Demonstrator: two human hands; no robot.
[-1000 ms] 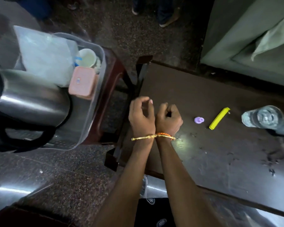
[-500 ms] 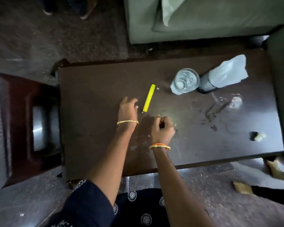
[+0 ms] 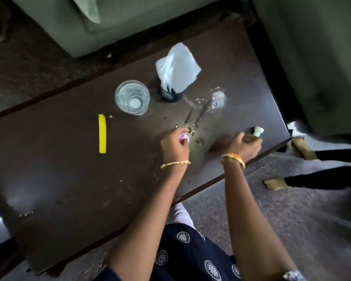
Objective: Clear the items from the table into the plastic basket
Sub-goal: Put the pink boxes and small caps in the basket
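Observation:
My left hand [image 3: 174,147] is over the middle of the dark brown table [image 3: 59,169], its fingers closed on a small purple piece [image 3: 42,136]. My right hand [image 3: 244,146] is near the table's right end, its fingertips at a small white cap-like piece [image 3: 258,131]; whether it grips the piece is unclear. A yellow stick [image 3: 102,133] lies flat to the left of my hands. A glass of water [image 3: 132,97] and a black cup holding white tissue [image 3: 177,69] stand at the far side. The plastic basket is out of view.
Spilled water [image 3: 216,98] with wet trails lies between the cup and my hands. A grey-green sofa [image 3: 130,19] runs along the far side and right. Another person's feet [image 3: 303,148] stand on the floor just past the table's right corner.
The view swung from the basket on the left to the table's right end. My left hand picked up the purple piece and moved right; my right hand travelled right to the white piece.

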